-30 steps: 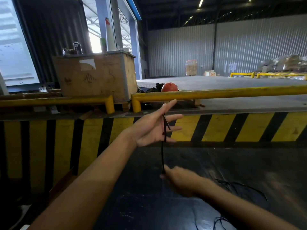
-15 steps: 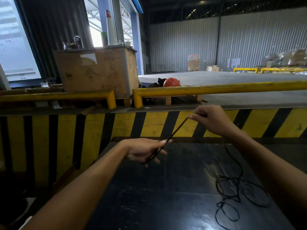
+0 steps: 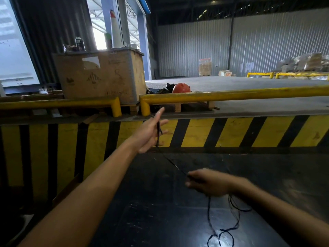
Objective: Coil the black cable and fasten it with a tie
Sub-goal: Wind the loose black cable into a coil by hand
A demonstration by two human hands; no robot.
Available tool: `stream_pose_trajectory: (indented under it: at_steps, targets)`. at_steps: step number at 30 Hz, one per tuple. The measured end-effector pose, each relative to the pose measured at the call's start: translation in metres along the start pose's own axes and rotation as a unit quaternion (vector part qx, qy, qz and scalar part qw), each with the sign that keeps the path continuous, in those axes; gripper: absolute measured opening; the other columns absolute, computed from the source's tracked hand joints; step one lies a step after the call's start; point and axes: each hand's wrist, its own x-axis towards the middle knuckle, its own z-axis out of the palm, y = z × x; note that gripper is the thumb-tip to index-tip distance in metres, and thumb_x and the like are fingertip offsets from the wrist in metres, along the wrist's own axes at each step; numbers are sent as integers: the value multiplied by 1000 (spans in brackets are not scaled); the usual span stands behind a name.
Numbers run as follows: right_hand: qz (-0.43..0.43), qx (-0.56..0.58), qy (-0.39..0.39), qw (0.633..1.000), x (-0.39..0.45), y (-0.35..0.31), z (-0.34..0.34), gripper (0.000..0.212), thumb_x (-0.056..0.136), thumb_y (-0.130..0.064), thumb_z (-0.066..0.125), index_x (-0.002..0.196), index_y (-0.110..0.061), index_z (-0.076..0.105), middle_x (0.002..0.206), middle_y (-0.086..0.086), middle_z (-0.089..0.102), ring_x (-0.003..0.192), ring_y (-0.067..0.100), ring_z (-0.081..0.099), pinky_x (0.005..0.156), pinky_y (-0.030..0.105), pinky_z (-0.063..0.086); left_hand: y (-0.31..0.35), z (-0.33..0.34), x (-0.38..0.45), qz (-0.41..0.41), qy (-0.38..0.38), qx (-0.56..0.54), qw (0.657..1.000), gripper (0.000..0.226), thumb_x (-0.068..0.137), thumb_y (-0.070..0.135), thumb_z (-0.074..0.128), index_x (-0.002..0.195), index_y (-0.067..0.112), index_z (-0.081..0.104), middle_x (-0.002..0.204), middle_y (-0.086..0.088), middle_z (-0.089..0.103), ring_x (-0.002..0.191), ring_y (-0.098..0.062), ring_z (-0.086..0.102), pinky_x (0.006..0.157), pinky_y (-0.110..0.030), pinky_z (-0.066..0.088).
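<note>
A thin black cable [image 3: 170, 162] runs taut from my left hand down to my right hand, then trails in loose loops [image 3: 220, 237] on the dark tabletop. My left hand [image 3: 151, 131] is raised in front of the striped wall with fingers spread, and several turns of cable lie across its palm. My right hand [image 3: 208, 182] is lower and to the right, just above the table, pinching the cable. It is blurred. No tie is visible.
The black table [image 3: 142, 220] ends at a yellow-and-black striped wall [image 3: 231, 132]. Above it run yellow rails [image 3: 231, 94], with a cardboard crate [image 3: 101, 77] at the left and an orange helmet [image 3: 181, 88] behind the rail.
My right hand dropped from up near the rail down to just above the table, drawing cable with it. My left hand rose and opened its fingers, with the cable wrapped over the palm.
</note>
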Motion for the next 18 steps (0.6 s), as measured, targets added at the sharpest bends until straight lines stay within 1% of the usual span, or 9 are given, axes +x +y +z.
stream_pose_trajectory:
  at_steps: [3, 5, 6, 7, 9, 12, 14, 16, 18]
  targets:
    - [8, 26, 56, 998, -18, 12, -51, 14, 95, -30, 48, 87, -23, 58, 83, 0, 57, 72, 11, 56, 67, 25, 50, -14, -18, -3, -36, 23, 184, 982, 49, 96, 51, 28, 144, 44, 21, 154, -8, 28, 137, -33, 31, 108, -63, 24]
    - [-19, 54, 159, 986, -28, 17, -85, 14, 92, -28, 52, 87, -20, 63, 84, 6, 61, 72, 11, 58, 62, 19, 48, -25, -19, -7, -77, -26, 356, 931, 49, 96, 50, 26, 144, 40, 22, 152, -7, 32, 130, -26, 40, 107, -52, 31]
    - [-35, 64, 220, 973, -31, 19, -99, 13, 90, -28, 54, 85, -21, 64, 82, 6, 63, 71, 10, 59, 59, 18, 47, -29, -16, -10, -101, -67, 396, 910, 50, 97, 50, 24, 145, 39, 21, 152, -6, 32, 129, -25, 41, 105, -49, 33]
    - [-48, 66, 279, 957, -31, 21, -109, 11, 88, -30, 56, 83, -25, 65, 80, 4, 64, 69, 6, 59, 56, 18, 46, -31, -10, -12, -135, -111, 393, 903, 51, 96, 51, 24, 145, 39, 19, 152, -6, 32, 129, -25, 43, 103, -47, 37]
    - [-57, 38, 380, 923, -21, 24, -117, 7, 86, -32, 59, 83, -28, 65, 74, -5, 62, 66, 1, 58, 55, 16, 41, -32, 4, -17, -205, -208, 308, 906, 53, 94, 54, 25, 145, 42, 16, 153, -7, 32, 129, -30, 45, 97, -50, 44]
    - [-4, 14, 487, 873, 3, 30, -104, 11, 90, -33, 57, 93, -25, 63, 74, -16, 56, 68, 0, 53, 56, 19, 36, -24, 25, -20, -218, -335, 160, 903, 45, 95, 54, 23, 140, 51, 21, 150, -4, 36, 129, -33, 45, 94, -52, 45]
    - [39, 47, 477, 877, 12, 32, -83, 12, 93, -29, 51, 88, -24, 60, 73, -13, 54, 67, 1, 52, 57, 21, 37, -12, 32, -21, -175, -370, 51, 911, 42, 95, 53, 23, 136, 53, 30, 142, 1, 47, 125, -31, 50, 94, -53, 46]
    - [51, 67, 347, 934, 17, 31, -44, 17, 96, -24, 46, 86, -28, 59, 77, -12, 55, 67, 3, 54, 62, 26, 43, 1, 32, -18, -113, -345, -66, 930, 43, 94, 51, 27, 136, 50, 35, 138, -3, 53, 126, -34, 50, 93, -56, 46]
    - [29, 55, 198, 978, 18, 21, 5, 17, 98, -28, 41, 88, -33, 55, 81, -9, 57, 69, 7, 56, 65, 32, 50, 15, 30, -12, -61, -281, -145, 947, 45, 92, 50, 32, 137, 48, 36, 142, -6, 48, 125, -35, 50, 93, -60, 44]
